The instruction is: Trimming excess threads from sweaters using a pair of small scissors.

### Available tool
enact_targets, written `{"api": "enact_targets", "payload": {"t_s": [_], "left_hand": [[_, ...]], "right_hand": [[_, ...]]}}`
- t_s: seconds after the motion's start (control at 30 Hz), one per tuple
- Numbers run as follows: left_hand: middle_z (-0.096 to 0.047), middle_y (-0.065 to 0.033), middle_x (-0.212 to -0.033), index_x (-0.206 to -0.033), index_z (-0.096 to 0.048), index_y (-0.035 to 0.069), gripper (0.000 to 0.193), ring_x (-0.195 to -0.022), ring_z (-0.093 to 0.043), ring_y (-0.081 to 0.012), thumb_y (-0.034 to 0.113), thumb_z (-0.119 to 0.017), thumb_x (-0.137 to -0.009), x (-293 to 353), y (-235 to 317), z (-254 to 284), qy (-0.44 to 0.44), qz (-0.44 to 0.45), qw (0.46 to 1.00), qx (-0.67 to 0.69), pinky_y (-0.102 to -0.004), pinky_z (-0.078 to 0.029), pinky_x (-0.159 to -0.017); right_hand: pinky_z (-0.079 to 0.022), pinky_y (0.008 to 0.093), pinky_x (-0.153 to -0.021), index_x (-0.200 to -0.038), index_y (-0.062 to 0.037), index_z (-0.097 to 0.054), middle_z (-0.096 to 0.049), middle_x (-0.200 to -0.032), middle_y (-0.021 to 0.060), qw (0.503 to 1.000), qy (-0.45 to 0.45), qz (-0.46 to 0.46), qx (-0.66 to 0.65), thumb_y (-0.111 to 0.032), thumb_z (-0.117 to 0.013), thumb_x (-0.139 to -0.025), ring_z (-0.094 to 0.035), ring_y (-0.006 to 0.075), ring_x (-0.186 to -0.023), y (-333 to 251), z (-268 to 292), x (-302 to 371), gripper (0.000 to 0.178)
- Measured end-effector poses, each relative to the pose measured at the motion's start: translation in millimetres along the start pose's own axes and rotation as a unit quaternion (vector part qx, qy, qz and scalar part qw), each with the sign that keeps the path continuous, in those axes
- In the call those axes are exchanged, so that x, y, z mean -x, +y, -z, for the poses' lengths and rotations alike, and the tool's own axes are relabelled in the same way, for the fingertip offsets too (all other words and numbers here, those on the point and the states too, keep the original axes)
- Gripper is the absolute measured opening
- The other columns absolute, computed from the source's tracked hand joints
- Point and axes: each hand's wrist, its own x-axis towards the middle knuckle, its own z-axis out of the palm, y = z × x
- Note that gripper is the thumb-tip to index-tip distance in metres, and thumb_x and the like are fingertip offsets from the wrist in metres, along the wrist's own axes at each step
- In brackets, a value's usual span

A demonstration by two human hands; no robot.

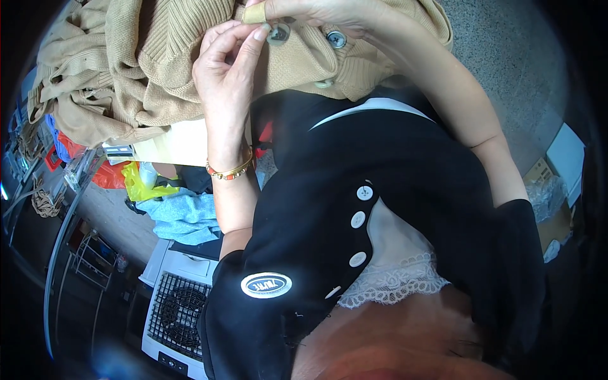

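Observation:
A tan knitted cardigan [297,63] lies bunched in front of me, with ribbed bands and large buttons. My left hand [225,66] is closed in a pinch on its edge, thumb tip beside a greyish button [277,34]. My right hand [326,11] reaches in from the right, its fingers bent and meeting the left fingertips. A tan band [254,12] wraps one of its fingers. Whatever that hand pinches is too small or hidden to make out. A dark blue button [336,39] sits on the knit below the right hand.
More tan knitwear [95,95] is heaped on the left over a pale tabletop [180,142]. Below it are a yellow plastic bag [142,183] and light blue cloth [183,215]. A white fan unit [177,310] stands lower left. Boxes and clear plastic [546,196] lie at the right.

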Motion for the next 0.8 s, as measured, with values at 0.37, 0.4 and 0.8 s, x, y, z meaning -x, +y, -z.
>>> {"api": "enact_targets", "payload": {"t_s": [0.37,0.4,0.8], "left_hand": [[-0.063,-0.0011,-0.092,-0.091,-0.074,0.002,0.011,-0.073,-0.052,-0.0035,0.003,-0.077,-0.080,12,15,2,-0.007,-0.039,0.999,-0.035,-0.0172,-0.042,-0.066],[-0.064,-0.0021,-0.092,-0.091,-0.073,0.001,0.011,-0.077,-0.055,-0.0054,0.003,-0.077,-0.081,16,14,4,0.002,-0.037,0.998,-0.046,-0.0182,-0.044,-0.068],[-0.063,-0.0039,-0.095,-0.093,-0.071,0.001,0.010,-0.082,-0.058,-0.0084,0.002,-0.075,-0.083,37,3,-8,0.056,-0.015,0.998,0.025,-0.0210,-0.047,-0.073]], "right_hand": [[-0.040,0.0215,-0.062,-0.102,-0.0001,-0.064,-0.061,-0.083,0.0018,0.997,-0.004,0.062,0.046,-0.022,-0.063,-0.094,-0.053,0.0048,-0.075,19,10,21,0.023],[-0.041,0.0222,-0.062,-0.105,-0.0006,-0.062,-0.060,-0.084,0.0013,0.994,-0.008,0.023,0.108,-0.023,-0.062,-0.095,-0.053,0.0046,-0.077,0,8,31,0.025],[-0.046,0.0338,-0.071,-0.104,-0.0045,-0.063,-0.060,-0.085,0.0094,0.812,0.015,0.350,0.467,-0.018,-0.067,-0.087,-0.060,0.0254,-0.081,-9,8,50,0.022]]}}
